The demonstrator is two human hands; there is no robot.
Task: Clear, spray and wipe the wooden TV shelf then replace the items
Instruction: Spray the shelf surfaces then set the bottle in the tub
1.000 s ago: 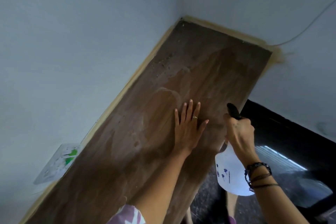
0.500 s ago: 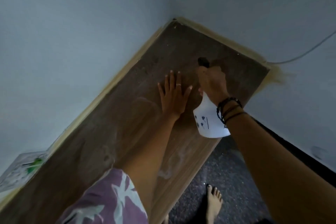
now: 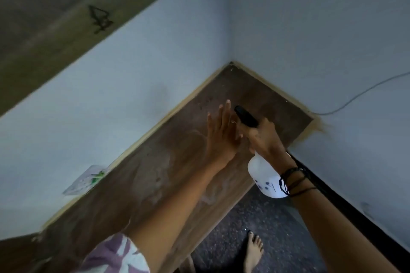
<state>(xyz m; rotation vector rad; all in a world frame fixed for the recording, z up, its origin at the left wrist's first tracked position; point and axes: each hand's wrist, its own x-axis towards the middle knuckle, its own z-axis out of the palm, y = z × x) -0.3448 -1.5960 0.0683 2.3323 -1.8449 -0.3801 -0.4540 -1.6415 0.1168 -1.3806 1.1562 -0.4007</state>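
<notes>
Pale blue walls meeting above dusty wooden shelf (image 3: pixel 168 175) at frame centre, left hand (image 3: pixel 218 134) flat, fingers extended, empty, right hand (image 3: pixel 264 137) clenched around white spray bottle (image 3: pixel 265 176), dark printed marks illegible, beam (image 3: pixel 44 11) scrawl upper left unreadable.

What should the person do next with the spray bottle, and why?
Probably squeeze the trigger toward the far corner. The right hand grips the bottle, its black nozzle aimed there, and that part of the shelf looks dusty. The left hand is open beside the nozzle and might move aside first.
</notes>
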